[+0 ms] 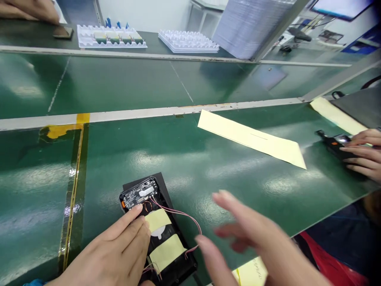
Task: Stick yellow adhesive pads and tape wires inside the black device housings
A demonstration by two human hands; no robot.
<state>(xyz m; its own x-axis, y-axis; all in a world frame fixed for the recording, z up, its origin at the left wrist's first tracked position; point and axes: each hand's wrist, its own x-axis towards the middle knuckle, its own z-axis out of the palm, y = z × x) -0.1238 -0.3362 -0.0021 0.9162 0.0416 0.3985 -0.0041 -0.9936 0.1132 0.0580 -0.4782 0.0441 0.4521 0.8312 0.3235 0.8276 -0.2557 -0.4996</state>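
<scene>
A black plastic device housing point(178, 273) lies with its inside facing up near the bottom middle, over a dark flat piece point(164, 186). At its top end shows a circuit board point(133, 197); pink wires point(190, 217) loop out to the right. Two pale yellow tape strips point(166, 252) cross the inside, with a white round part point(158, 232) between them. My left hand point(110, 250) holds the housing's left side, fingertips pressed by the upper strip. Thumb and fingers apart, my right hand point(250, 234) hovers blurred to the right of the wires, holding nothing.
A long pale yellow paper strip point(253, 137) lies on the green bench. At right, another person's hand point(366, 155) is on a similar black device point(330, 143). White trays point(189, 41) stand on the far ledge. Handwritten yellow paper point(253, 273) lies under my right arm.
</scene>
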